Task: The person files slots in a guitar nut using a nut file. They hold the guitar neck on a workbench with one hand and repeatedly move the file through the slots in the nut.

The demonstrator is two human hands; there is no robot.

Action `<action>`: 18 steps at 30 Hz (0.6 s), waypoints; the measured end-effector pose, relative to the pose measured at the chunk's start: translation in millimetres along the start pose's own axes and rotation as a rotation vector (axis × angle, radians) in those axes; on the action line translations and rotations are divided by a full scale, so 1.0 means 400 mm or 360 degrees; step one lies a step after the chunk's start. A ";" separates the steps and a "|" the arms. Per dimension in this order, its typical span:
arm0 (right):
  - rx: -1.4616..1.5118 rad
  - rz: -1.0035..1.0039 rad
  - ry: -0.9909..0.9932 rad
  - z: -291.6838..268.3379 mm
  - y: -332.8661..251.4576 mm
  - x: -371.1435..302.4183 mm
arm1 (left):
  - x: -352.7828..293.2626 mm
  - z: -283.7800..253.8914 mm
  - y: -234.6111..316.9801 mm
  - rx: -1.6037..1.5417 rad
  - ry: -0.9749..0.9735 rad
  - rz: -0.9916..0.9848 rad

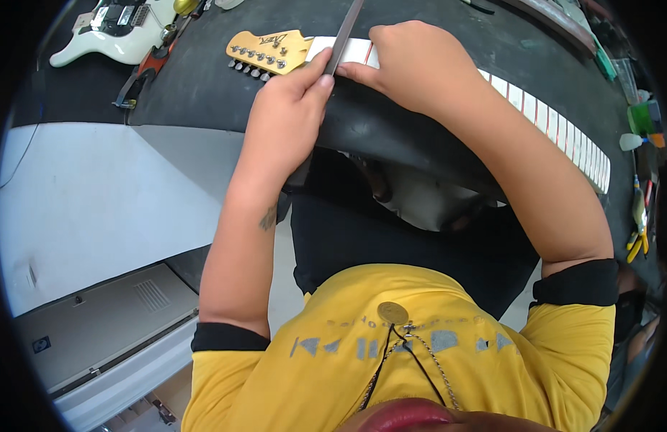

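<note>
Across the dark padded table lay a guitar neck, its fretboard masked with pale tape between thin reddish frets and its maple headstock pointing to the person's left, tuner posts along the lower edge. Both hands met near the nut end: the left hand pinched a slim metal file between thumb and forefinger, and the right hand curled over the taped board with its fingers closed on the same blade (the exact contact sat hidden under the knuckles). The file looked stiff, thin and light, probably best held near both ends so it stayed flat across a fret; its edges could mar bare wood, hence perhaps the tape. The neck seemed rigid yet easy to scratch, safest steadied by its sides or back rather than the frets. A white electric guitar body rested at the far left, yellow-handled pliers lay at the right edge, and a grey case stood on the floor.
</note>
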State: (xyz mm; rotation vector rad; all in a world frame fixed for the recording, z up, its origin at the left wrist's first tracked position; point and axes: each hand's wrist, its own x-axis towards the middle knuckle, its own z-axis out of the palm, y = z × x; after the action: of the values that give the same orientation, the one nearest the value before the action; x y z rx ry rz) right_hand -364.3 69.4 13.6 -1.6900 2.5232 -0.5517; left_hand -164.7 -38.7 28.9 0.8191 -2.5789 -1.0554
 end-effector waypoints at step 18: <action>-0.0071 -0.0064 0.0158 0.036 0.010 -0.012 | -0.209 -0.010 -0.079 0.0252 0.0085 0.0190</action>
State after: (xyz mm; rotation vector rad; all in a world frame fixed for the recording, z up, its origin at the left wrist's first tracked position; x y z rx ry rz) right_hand -362.6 71.5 -1.8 -1.7747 2.5933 -0.6008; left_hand -81.8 -11.0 9.0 0.7076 -2.6543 -0.7934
